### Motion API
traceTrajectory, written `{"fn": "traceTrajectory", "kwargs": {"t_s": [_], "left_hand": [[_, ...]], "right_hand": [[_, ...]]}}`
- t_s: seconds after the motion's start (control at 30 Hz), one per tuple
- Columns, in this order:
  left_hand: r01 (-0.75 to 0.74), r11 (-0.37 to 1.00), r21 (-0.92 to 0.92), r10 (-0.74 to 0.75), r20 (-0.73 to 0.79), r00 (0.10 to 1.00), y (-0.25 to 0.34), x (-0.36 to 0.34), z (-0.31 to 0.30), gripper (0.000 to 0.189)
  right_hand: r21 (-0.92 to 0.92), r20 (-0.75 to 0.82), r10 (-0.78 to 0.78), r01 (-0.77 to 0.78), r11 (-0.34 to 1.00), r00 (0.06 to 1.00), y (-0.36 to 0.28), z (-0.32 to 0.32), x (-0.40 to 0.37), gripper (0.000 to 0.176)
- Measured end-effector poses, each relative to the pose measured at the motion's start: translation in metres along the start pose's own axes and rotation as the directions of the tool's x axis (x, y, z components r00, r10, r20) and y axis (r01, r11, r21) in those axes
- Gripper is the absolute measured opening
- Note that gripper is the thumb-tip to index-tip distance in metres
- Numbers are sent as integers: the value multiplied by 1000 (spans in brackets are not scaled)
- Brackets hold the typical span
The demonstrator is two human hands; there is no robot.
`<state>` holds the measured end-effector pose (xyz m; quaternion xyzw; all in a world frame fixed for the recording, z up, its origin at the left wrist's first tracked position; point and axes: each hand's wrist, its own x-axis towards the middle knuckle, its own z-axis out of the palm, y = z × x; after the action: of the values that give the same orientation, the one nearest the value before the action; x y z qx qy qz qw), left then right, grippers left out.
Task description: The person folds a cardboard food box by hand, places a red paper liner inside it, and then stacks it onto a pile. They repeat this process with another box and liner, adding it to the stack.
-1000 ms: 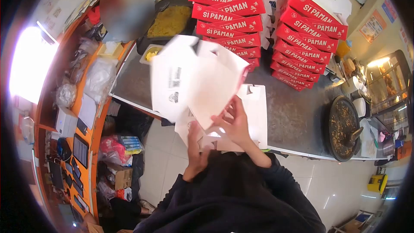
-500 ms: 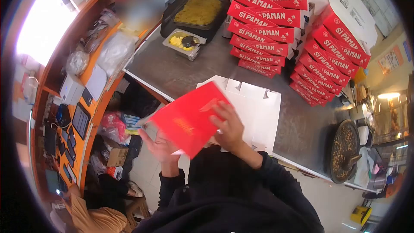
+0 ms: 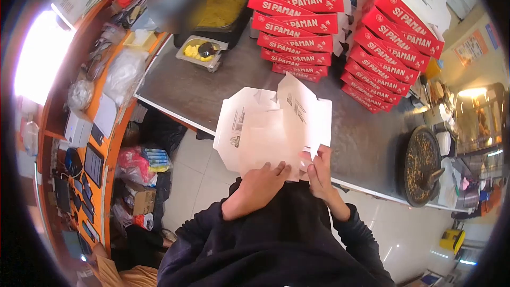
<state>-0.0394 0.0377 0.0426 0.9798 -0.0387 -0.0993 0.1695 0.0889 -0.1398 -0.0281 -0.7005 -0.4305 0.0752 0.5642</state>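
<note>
Carton point(image 3: 257, 133): flat, white side up, one flap raised at its right. It is held above the near edge of the counter point(image 3: 196, 93).
Left hand point(image 3: 259, 185): just below the carton's near edge, fingers curled over it, gripping.
Right hand point(image 3: 321, 172): at the near right corner, pinching a flap.
Behind: two stacks of red boxes point(image 3: 297, 26), a food tray point(image 3: 202, 52).
</note>
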Motion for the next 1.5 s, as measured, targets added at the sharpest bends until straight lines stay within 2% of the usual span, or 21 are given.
{"fn": "traceTrajectory", "kwargs": {"t_s": [0.07, 0.1, 0.17, 0.2, 0.27, 0.3, 0.4, 0.5, 0.6, 0.63, 0.73, 0.77, 0.87, 0.9, 1.0, 1.03, 1.13, 1.23, 1.33, 1.4, 1.5], "left_hand": [[-7, 1000, 30, 7, -8, 1000, 1, -1, 6, 53], [-35, 999, 27, 37, -101, 994, -1, -2, 9, 48], [-83, 996, 30, 88, -287, 954, -10, -9, 15, 39], [-15, 998, -67, 2, -200, 980, -13, -11, 6, 35], [149, 960, -237, -153, 0, 988, -24, -15, -19, 27], [32, 935, -353, -78, -115, 990, -40, -16, -12, 17], [118, 877, -466, -82, 95, 992, -66, -9, -46, 18], [37, 858, -512, 1, 74, 997, -94, 3, -43, 23], [115, 759, -641, 71, 257, 964, -108, 16, -40, 24], [95, 731, -676, 94, 237, 967, -110, 19, -33, 24], [41, 677, -735, 145, 188, 971, -108, 32, -16, 24], [27, 683, -730, 149, 175, 973, -106, 37, -14, 24], [-34, 728, -684, 160, 123, 979, -104, 45, -7, 23], [-57, 747, -662, 167, 103, 981, -103, 47, -7, 23], [-103, 819, -564, 139, 20, 990, -97, 48, -13, 22], [-124, 836, -535, 146, -1, 989, -96, 49, -15, 21], [-188, 868, -460, 187, -47, 981, -92, 49, -21, 20], [-261, 870, -417, 249, -85, 965, -88, 51, -27, 19], [-276, 875, -398, 253, -109, 961, -87, 52, -33, 18], [-247, 876, -414, 256, -34, 966, -87, 53, -44, 18], [-307, 851, -425, 296, -94, 951, -94, 58, -37, 24]], "right_hand": [[75, -1, 157, -157, 985, 988, -6, 2, 2, 23], [-71, -30, 76, -78, 994, 997, -16, 1, 13, 20], [-60, -68, 86, -91, 994, 994, -1, 3, 11, 16], [-54, -84, 90, -95, 994, 992, 6, 4, 10, 15], [214, -163, 259, -223, 951, 952, 11, 3, 9, 11], [346, -181, 347, -271, 898, 920, 13, 2, 8, 9], [412, -121, 358, -281, 867, 926, 19, 2, 2, 8], [543, -25, 407, -329, 772, 913, 18, 6, -4, 10], [175, -37, 44, -37, 984, 998, -15, 3, 20, 16], [-74, -10, -87, 86, 993, 996, -20, 4, 27, 24], [-185, 106, 8, 12, 983, 994, -24, 14, 29, 29], [-258, 76, -24, 43, 965, 997, -19, 15, 30, 28], [-380, -139, 110, -156, 912, 984, -11, 17, 35, 28], [-161, -256, 194, -240, 957, 947, -21, 18, 42, 30], [-319, -255, 119, -200, 926, 960, -25, 21, 44, 26], [-408, -205, -16, -70, 910, 979, -29, 20, 47, 27], [-455, -115, -93, 31, 890, 989, -39, 14, 51, 31], [-441, -74, 73, -99, 892, 995, -39, 3, 57, 34], [-529, 23, -94, 92, 844, 995, -40, 8, 58, 37], [-590, 66, -73, 98, 801, 995, -40, 4, 60, 34], [-680, 127, -20, 102, 726, 992, -48, 0, 65, 26]]}}
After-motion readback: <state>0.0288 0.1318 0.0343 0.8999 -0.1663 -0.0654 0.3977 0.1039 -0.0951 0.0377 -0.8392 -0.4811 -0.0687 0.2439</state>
